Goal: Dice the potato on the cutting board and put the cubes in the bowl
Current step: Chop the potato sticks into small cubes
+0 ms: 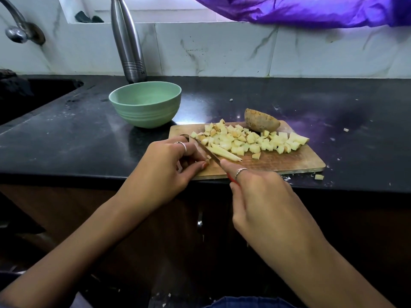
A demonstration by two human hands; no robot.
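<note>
Head view. A wooden cutting board (266,162) lies on a black countertop (77,134), its near edge close to the counter's front edge. A heap of pale potato cubes (251,141) covers the middle and far part of the board. Behind the heap, at the board's far edge, rests an uncut potato piece (261,123), skin side up. Several potato strips (224,154) lie side by side on the near left of the heap, pointing toward the right.

The right hand (262,196) grips the red handle of a knife (206,153), fingers curled round it and the index finger stretched along the top of the blade; a ring sits on that finger. The blade runs diagonally away and to the left, crossing the left ends of the strips. The left hand (169,167) rests on the board's near left corner, fingers curled down and tips gathered just beside the blade on a small bit of potato, most of which is hidden under the hand; a ring is worn on one finger.

A green bowl (145,104) stands on the countertop just beyond the board's far left corner; no cubes show inside it. A steel bottle (127,41) stands behind the bowl against the marble-tiled wall. Two stray cubes lie on the counter right of the board. A tap (16,25) shows at upper left, purple cloth (311,10) at upper right.
</note>
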